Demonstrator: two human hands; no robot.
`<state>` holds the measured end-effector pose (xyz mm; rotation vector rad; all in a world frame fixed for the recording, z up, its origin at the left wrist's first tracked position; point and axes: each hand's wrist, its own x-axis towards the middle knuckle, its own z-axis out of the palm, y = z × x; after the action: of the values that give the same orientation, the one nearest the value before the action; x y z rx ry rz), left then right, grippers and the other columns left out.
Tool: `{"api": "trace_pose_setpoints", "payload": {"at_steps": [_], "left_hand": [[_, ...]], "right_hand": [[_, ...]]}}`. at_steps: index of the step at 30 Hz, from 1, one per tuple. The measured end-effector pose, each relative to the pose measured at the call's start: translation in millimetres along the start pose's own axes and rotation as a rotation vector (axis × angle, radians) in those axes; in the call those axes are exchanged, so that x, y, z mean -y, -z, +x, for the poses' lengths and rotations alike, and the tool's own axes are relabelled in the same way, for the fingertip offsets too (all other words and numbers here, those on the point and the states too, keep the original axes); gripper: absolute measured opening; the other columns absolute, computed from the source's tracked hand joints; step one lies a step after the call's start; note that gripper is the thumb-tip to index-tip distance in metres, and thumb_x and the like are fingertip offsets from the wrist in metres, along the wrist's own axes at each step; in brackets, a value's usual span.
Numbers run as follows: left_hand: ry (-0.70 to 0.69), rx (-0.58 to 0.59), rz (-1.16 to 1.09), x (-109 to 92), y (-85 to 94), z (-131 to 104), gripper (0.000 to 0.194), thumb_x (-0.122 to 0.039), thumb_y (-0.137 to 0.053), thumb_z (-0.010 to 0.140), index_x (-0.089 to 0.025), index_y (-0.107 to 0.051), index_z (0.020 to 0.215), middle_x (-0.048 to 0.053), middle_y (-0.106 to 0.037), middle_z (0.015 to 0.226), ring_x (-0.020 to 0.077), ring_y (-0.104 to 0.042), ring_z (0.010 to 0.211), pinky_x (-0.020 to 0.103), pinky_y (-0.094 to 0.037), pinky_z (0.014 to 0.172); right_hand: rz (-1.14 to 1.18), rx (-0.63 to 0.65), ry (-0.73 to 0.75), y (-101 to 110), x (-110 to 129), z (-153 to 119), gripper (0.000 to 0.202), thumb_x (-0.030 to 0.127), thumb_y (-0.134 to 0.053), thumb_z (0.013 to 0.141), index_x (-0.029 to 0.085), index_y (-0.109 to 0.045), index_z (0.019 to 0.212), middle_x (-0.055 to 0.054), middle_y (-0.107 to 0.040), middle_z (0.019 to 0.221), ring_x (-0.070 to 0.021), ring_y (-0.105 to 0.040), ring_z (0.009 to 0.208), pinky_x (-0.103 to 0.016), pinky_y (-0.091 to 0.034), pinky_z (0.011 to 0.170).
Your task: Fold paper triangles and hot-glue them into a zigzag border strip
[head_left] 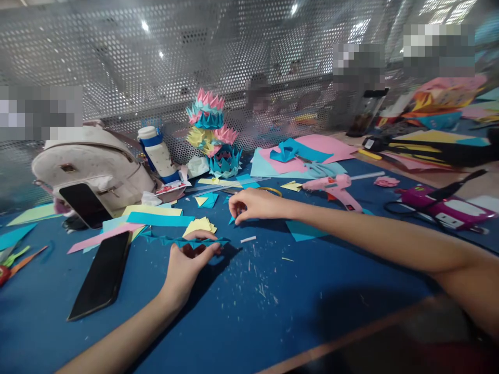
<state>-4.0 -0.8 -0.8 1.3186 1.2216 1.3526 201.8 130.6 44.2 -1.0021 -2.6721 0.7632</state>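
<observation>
My left hand (187, 265) is closed on a row of folded blue paper points (163, 240), which stretches out sideways to both sides of the fingers. Right of it, my right hand (255, 204) is lowered to the table with its fingers bent into a pinch. A small blue folded paper piece (231, 221) shows at its fingertips, mostly hidden. Between and beyond the hands lie a pile of yellow folded pieces (199, 227) and a blue and yellow folded piece (206, 200). A short white stick (248, 239) rests just below the right hand.
Black phone (102, 278) and paper strips (159, 218) lie at left. Behind stand a backpack (91, 161), a bottle (158, 153) and a stacked paper-point model (225, 161). A pink glue gun (337, 188), scissors (322, 169) and a purple corded device (444, 208) are at right.
</observation>
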Motion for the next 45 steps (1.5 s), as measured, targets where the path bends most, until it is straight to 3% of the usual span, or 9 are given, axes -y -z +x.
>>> {"api": "trace_pose_setpoints", "payload": {"at_steps": [3, 7, 11, 18, 27, 45], "left_hand": [[-0.002, -0.003, -0.056, 1, -0.8, 0, 0.019, -0.030, -0.081, 0.073, -0.016, -0.070, 0.078, 0.002, -0.070, 0.080, 0.0148, -0.067, 0.067, 0.023, -0.055, 0.066], [0.038, -0.020, -0.144, 3, -2.9, -1, 0.022, -0.032, -0.082, 0.073, -0.016, -0.069, 0.079, 0.002, -0.069, 0.076, 0.0141, -0.067, 0.066, 0.023, -0.055, 0.066], [0.086, -0.032, -0.173, 3, -3.5, -2, 0.023, -0.031, -0.084, 0.072, -0.015, -0.069, 0.079, 0.001, -0.067, 0.072, 0.0137, -0.067, 0.065, 0.022, -0.055, 0.066], [0.029, -0.006, -0.131, 1, -3.3, 1, 0.021, -0.031, -0.083, 0.073, -0.015, -0.070, 0.076, 0.003, -0.066, 0.077, 0.0142, -0.063, 0.065, 0.024, -0.053, 0.064], [0.079, -0.038, -0.154, 2, -5.3, -1, 0.019, -0.028, -0.083, 0.071, -0.015, -0.069, 0.074, 0.000, -0.064, 0.069, 0.0128, -0.061, 0.063, 0.021, -0.050, 0.062], [0.124, -0.056, -0.135, 2, -7.3, -3, 0.024, -0.031, -0.082, 0.072, -0.015, -0.064, 0.070, -0.001, -0.062, 0.061, 0.0118, -0.057, 0.059, 0.021, -0.046, 0.061]], "right_hand": [[0.300, 0.021, -0.004, -4, 6, -22, 0.035, 0.030, -0.079, 0.075, 0.018, -0.061, 0.102, 0.002, -0.069, 0.076, -0.0109, -0.063, 0.068, -0.023, -0.044, 0.061], [0.647, -0.052, -0.039, -12, 15, -45, 0.033, 0.038, -0.085, 0.065, 0.016, -0.061, 0.072, 0.002, -0.064, 0.062, -0.0099, -0.061, 0.059, -0.022, -0.047, 0.056], [0.799, -0.106, -0.081, -22, 23, -51, 0.030, 0.037, -0.085, 0.065, 0.014, -0.067, 0.070, 0.000, -0.066, 0.061, -0.0084, -0.060, 0.053, -0.019, -0.046, 0.049], [0.770, -0.136, -0.089, -32, 26, -52, 0.023, 0.037, -0.075, 0.078, 0.015, -0.075, 0.083, -0.004, -0.069, 0.070, -0.0098, -0.060, 0.055, -0.018, -0.043, 0.041], [0.717, -0.199, -0.022, -30, 27, -54, 0.018, 0.033, -0.076, 0.076, 0.016, -0.072, 0.079, -0.002, -0.067, 0.070, -0.0113, -0.063, 0.060, -0.024, -0.050, 0.058], [0.622, -0.148, -0.027, -32, 34, -56, 0.013, 0.026, -0.073, 0.079, 0.014, -0.070, 0.079, 0.000, -0.066, 0.070, -0.0078, -0.053, 0.060, -0.021, -0.041, 0.056]]}}
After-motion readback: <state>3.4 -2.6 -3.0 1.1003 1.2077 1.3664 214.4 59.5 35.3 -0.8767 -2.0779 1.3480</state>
